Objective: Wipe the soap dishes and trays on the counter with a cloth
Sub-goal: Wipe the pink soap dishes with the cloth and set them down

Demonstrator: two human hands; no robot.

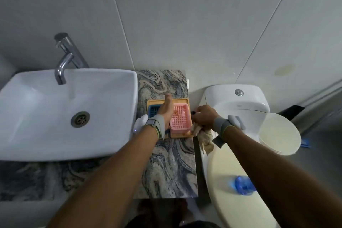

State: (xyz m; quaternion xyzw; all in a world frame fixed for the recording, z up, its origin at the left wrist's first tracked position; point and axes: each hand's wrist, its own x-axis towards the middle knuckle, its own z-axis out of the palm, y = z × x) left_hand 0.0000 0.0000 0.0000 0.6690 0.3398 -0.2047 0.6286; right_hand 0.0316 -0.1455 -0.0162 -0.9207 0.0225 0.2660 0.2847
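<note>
Soap dishes share the wooden tray [180, 100]: a pink soap dish [181, 119] fills the tray's right half, and a blue soap dish [152, 112] shows at its left, partly hidden under the left hand [166, 109]. That hand lies across the middle of the tray with its fingers straight and together, pointing past the tray's far rim toward the wall; whether it presses on anything cannot be told. At the tray's right edge the right hand [203, 116] has its fingers curled round a beige cloth [205, 140], which is bunched against the tray's near right corner and hangs down beyond it. Both wrists wear grey bands. The tray rests on a marbled counter [170, 164], which runs on from the tray's near edge toward the person. Left of the tray stands a white sink [46, 102] with a chrome faucet [64, 59] behind it. Right of the tray is a white toilet [238, 105] with a blue object [243, 185] on its closed lid, and farther right a cream bucket [279, 133].
</note>
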